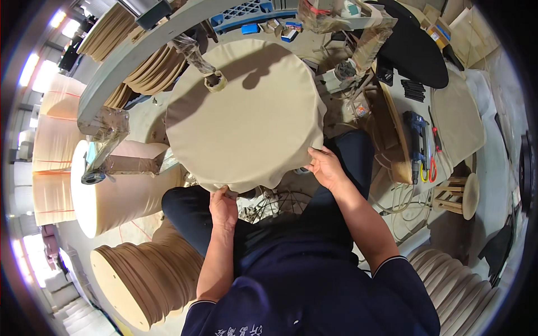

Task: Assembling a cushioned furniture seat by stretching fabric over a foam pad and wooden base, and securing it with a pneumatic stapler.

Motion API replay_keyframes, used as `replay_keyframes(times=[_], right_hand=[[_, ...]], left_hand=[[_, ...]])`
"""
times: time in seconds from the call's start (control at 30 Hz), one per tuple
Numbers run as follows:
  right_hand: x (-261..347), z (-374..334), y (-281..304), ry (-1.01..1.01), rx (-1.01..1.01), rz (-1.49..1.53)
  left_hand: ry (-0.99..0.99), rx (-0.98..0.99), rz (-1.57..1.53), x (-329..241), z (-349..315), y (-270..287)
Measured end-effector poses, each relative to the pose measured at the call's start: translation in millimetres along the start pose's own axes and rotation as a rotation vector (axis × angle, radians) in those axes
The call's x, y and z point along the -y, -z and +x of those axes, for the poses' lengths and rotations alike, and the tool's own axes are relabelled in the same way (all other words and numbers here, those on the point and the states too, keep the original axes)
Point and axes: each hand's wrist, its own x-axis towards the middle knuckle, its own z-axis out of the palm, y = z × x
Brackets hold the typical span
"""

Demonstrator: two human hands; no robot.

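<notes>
A large round seat-like disc draped in beige fabric [252,123] lies in front of me, its cloth edge hanging loose and wavy along the near and right sides. At the near edge my left hand [223,208] pinches the fabric, thumb on top. Farther right along the rim, my right hand [325,168] grips the fabric edge with its fingers curled underneath. What lies under the cloth is hidden. A wrapped vertical rod with a round foot [215,82] comes down over the disc's far left part.
A grey machine frame [103,95] arches over the left and far side. On the right bench [399,106] lie a blue staple gun [415,137], scissors [432,168] and black staple strips [413,89]. Stacked round boards [148,274] stand lower left, beside a large foam roll [106,193].
</notes>
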Motion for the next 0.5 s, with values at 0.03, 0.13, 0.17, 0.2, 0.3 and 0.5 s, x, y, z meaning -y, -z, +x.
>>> replay_keyframes(times=[0.03, 0.13, 0.17, 0.2, 0.3, 0.5], right_hand=[[-1.7, 1.2, -0.5, 0.009, 0.012, 0.007], [-4.1, 2.5, -2.3, 0.006, 0.023, 0.010], [-3.8, 2.8, -1.0, -0.001, 0.015, 0.008], [-4.3, 3.0, -0.2, 0.004, 0.013, 0.009], [-8.5, 5.4, 5.6, 0.023, -0.026, 0.009], [-19.6, 15.1, 7.1, -0.047, 0.002, -0.034]], left_hand=[[0.002, 0.017, 0.000, 1.0, 4.0, 7.8], [0.017, 0.069, -0.016, 3.1, 11.2, 23.4], [0.020, 0.073, -0.017, 3.6, 10.1, 16.2], [0.018, 0.007, -0.040, 5.2, 8.1, 8.3], [0.021, -0.041, -0.037, 6.3, 15.8, 5.8], [0.090, -0.131, -0.001, -10.2, 10.0, -16.2]])
